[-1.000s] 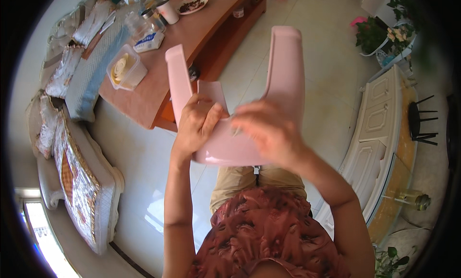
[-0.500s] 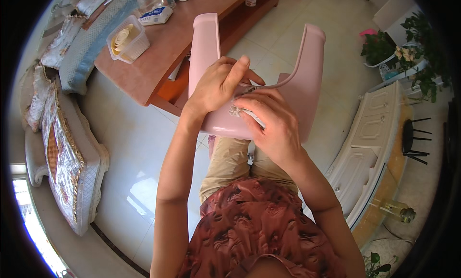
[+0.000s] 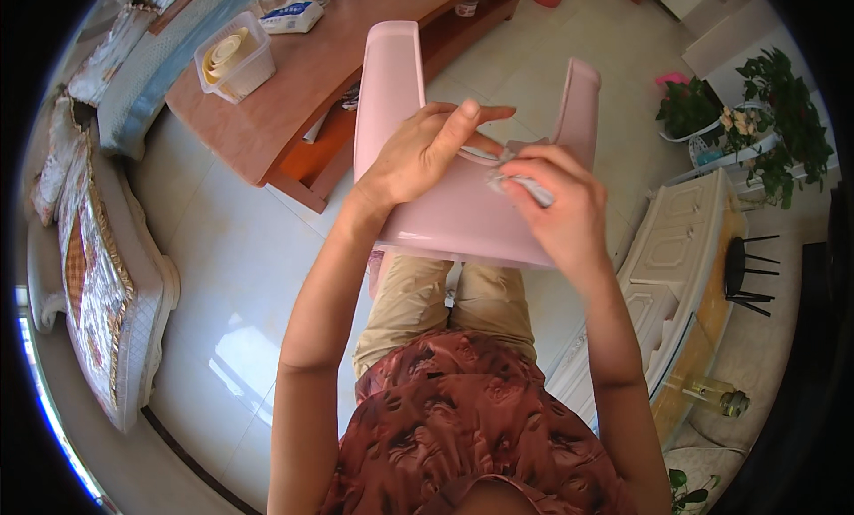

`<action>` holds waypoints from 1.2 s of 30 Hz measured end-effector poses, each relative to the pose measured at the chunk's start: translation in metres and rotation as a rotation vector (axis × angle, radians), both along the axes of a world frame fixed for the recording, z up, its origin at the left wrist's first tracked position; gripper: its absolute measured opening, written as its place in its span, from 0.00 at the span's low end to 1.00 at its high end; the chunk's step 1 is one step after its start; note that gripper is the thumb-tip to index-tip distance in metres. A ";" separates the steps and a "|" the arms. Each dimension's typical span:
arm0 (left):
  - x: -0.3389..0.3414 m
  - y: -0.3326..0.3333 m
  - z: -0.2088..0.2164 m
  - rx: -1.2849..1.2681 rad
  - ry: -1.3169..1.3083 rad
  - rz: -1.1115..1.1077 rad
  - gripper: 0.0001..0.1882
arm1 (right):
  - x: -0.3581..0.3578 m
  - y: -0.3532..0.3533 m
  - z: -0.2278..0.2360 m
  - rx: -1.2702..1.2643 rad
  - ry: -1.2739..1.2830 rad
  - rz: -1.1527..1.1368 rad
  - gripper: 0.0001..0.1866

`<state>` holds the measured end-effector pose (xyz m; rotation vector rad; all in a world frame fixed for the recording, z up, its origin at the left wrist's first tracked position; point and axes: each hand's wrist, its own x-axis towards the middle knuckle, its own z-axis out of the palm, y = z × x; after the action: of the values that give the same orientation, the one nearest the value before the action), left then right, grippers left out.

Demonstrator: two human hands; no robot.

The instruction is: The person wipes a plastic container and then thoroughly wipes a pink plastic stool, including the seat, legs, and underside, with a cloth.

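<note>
A glossy pink plastic stool (image 3: pixel 463 214) is held up in front of my legs, two of its legs pointing away from me. My left hand (image 3: pixel 418 155) lies on its left part with the thumb raised and the fingers stretched to the right, open. Pinched in my right hand (image 3: pixel 571 199) is a crumpled white tissue (image 3: pixel 537 191), at the stool's curved edge between the two legs. The tips of my right fingers are partly hidden by the tissue.
At the upper left a brown wooden table (image 3: pixel 311 70) bears a clear plastic tub (image 3: pixel 240 84) and a white-and-blue wipes pack (image 3: pixel 292 17). A padded sofa (image 3: pixel 107 284) stands left. On the right are a white cabinet (image 3: pixel 672 221), potted plants (image 3: pixel 694 110) and a small black stool (image 3: pixel 743 266).
My right hand and the tissue have moved right along the stool's curved edge. My left hand has shifted slightly right, its fingers more outstretched. The view has turned slightly.
</note>
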<state>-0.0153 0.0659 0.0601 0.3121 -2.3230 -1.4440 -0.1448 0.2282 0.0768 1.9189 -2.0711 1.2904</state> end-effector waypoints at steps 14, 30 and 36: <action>-0.004 -0.014 -0.008 0.154 0.216 0.038 0.45 | 0.053 -0.023 -0.007 0.080 0.002 0.384 0.12; -0.009 -0.006 -0.003 -0.254 -0.088 0.153 0.30 | 0.069 0.006 -0.039 -0.167 0.479 0.436 0.13; 0.003 0.004 -0.005 -0.451 0.105 0.149 0.23 | 0.017 0.032 -0.023 -0.178 0.137 0.433 0.12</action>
<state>-0.0126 0.0701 0.0548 0.2640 -2.3976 -0.8156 -0.1276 0.2604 0.0535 2.3740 -1.4713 1.3087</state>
